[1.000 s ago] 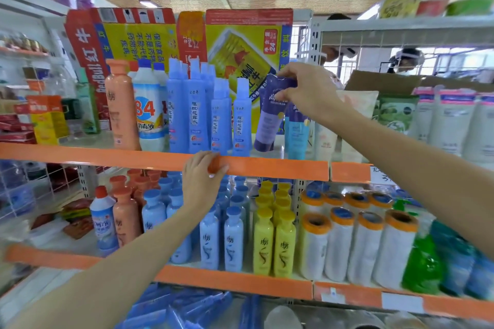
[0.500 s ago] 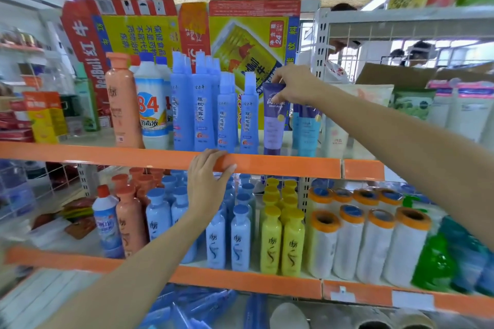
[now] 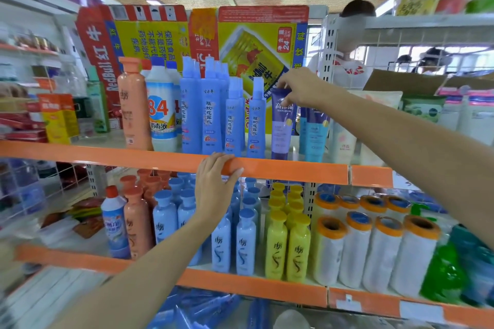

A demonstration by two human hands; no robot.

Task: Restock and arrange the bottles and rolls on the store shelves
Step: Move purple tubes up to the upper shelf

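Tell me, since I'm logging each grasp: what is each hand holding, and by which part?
The right hand pinches the purple tube by its top end as it stands on the shelf. The left hand grips the orange shelf edge, no product.

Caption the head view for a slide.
Right hand stands a purple squeeze tube on the upper orange-edged shelf; left hand holds its edge.

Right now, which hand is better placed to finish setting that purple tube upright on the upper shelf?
The right hand: its fingers already pinch the purple tube at the top. The left hand grips the orange shelf edge.
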